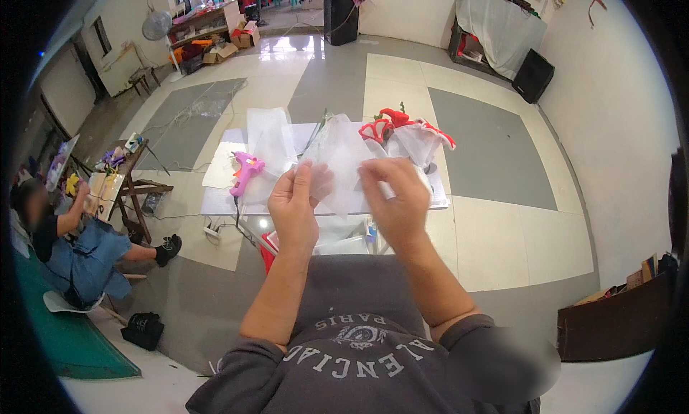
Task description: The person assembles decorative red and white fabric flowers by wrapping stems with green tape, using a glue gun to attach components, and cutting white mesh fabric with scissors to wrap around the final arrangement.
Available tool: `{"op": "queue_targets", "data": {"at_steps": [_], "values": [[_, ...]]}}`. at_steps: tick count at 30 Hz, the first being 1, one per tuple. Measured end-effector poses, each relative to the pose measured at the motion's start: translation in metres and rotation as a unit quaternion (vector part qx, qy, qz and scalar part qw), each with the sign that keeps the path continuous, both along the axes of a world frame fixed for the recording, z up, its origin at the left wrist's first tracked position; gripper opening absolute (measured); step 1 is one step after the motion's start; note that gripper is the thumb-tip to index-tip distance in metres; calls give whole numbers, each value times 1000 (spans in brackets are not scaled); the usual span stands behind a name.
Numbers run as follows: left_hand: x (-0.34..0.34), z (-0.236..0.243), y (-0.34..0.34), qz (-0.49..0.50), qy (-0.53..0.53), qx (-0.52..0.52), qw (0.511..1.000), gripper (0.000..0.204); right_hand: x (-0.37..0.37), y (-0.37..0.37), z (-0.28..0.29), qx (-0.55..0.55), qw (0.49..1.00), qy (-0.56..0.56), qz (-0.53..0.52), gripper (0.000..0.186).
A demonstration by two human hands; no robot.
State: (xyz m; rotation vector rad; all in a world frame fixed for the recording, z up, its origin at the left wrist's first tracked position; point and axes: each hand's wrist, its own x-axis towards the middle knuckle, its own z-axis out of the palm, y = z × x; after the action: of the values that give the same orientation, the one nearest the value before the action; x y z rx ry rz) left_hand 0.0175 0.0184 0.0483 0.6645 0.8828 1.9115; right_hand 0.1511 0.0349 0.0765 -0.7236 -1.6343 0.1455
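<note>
Above the table, a thin white translucent wrapping sheet stretches between my two hands. My left hand pinches its left side, thumb in front and fingers showing through the sheet. At its right side, my right hand is closed, with the fingertips pressed together on the edge. Just left of my left hand, a pink glue gun rests on the table, its dark cord hanging off the front. Beyond my right hand lie red and white fuzzy craft flowers, partly wrapped in white sheet.
More white sheets lie on the left of the white table. A seated person works at a small wooden table on the left. A black speaker stands by the right wall; a fan stands at the back left.
</note>
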Motion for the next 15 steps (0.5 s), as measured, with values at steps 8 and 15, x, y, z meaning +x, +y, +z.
{"op": "queue_targets", "data": {"at_steps": [8,15], "values": [[-8,-3,-6,16,51,27,998,7,7,6,-9,-57,997,55,23,11],[-51,-7,-9,6,56,-26,998,14,69,33,30,-239,947,201,77,13]]}}
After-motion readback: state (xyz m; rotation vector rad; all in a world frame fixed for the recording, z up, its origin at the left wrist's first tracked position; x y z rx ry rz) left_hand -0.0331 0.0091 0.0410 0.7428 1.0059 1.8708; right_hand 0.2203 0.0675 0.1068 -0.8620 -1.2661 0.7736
